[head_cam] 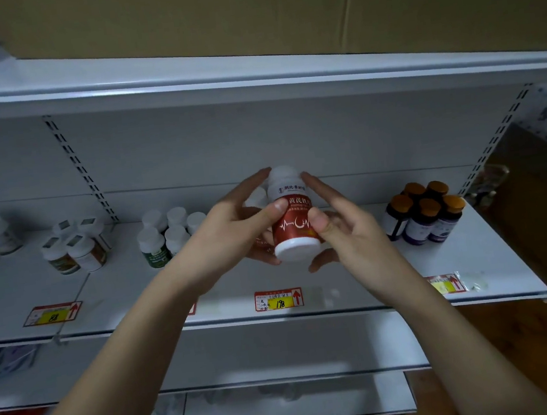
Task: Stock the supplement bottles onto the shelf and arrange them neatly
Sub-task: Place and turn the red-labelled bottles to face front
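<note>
A white bottle with a red label (293, 217) is held tilted above the white shelf (342, 288), its base toward me. My left hand (234, 232) holds it from the left, thumb on the label and fingers up by the cap. My right hand (338, 223) holds it from the right, thumb pressed on the label and fingers along its side. Behind the left hand, part of another white-capped bottle (255, 198) shows on the shelf.
On the shelf stand green-labelled white-capped bottles (166, 240), brown-labelled bottles (76, 250) to the left, and orange-capped dark bottles (426, 213) to the right. Price tags (278, 299) line the front edge. A cardboard box (243, 13) sits on the top shelf.
</note>
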A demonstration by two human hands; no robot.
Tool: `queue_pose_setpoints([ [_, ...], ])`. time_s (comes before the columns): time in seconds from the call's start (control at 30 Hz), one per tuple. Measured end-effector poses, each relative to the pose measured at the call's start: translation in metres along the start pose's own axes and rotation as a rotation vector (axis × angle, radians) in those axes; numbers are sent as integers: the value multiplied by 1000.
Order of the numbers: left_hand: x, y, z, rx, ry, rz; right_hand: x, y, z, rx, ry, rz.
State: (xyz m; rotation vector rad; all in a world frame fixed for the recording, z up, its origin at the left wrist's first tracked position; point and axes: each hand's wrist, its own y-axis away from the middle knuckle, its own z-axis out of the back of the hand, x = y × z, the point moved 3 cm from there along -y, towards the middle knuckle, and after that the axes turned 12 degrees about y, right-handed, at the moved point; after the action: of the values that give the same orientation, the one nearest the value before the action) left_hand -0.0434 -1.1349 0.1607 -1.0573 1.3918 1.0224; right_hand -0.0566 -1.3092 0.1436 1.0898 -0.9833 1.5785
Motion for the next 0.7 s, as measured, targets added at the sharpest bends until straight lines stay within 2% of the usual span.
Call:
queue_pose_setpoints([
  [0.23, -17, -5, -7, -34, -6, 161, 24, -8, -3, -141, -15, -130],
  [0.37, -29, -11, -9, -18, -61, 246, 37, -17, 2, -193, 84, -190],
  [0.7, -37, -11, -10, -11, -76, 252, 48, -17, 7, -183, 79, -188],
])
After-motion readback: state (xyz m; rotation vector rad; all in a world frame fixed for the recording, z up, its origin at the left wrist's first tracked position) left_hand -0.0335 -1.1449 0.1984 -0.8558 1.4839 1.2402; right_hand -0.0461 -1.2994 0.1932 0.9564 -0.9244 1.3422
